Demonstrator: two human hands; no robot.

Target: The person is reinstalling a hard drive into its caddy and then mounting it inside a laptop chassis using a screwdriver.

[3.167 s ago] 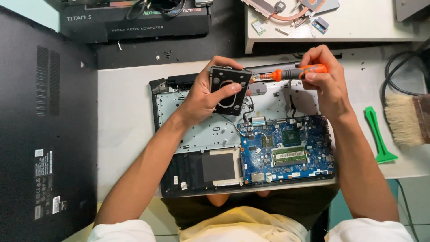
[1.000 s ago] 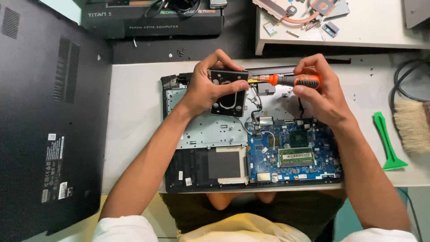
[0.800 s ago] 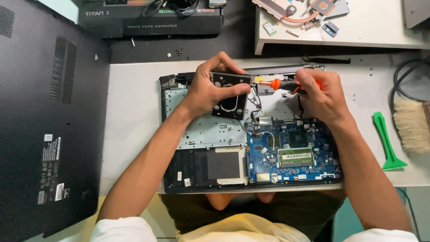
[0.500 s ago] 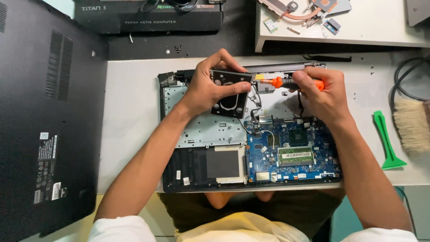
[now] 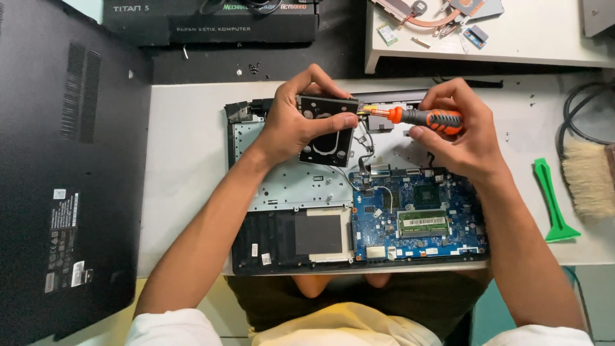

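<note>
An opened laptop (image 5: 282, 186) lies on the white table, its blue motherboard (image 5: 416, 214) exposed at the lower right. My left hand (image 5: 298, 122) holds a black square hard drive in its bracket (image 5: 328, 131) tilted up above the laptop's far side. My right hand (image 5: 461, 131) grips an orange and black screwdriver (image 5: 416, 116) held level. Its tip touches the right edge of the drive bracket.
The laptop's black bottom cover (image 5: 64, 179) lies at the left. A green plastic pry tool (image 5: 552, 202) and a brush (image 5: 588, 176) lie at the right. A black box (image 5: 211, 22) stands behind. Loose parts with a copper heat pipe (image 5: 442, 16) rest on a white shelf.
The view has shifted a little. My hands stay over the laptop's far side, the left holding the drive, the right keeping the screwdriver against its right edge.
</note>
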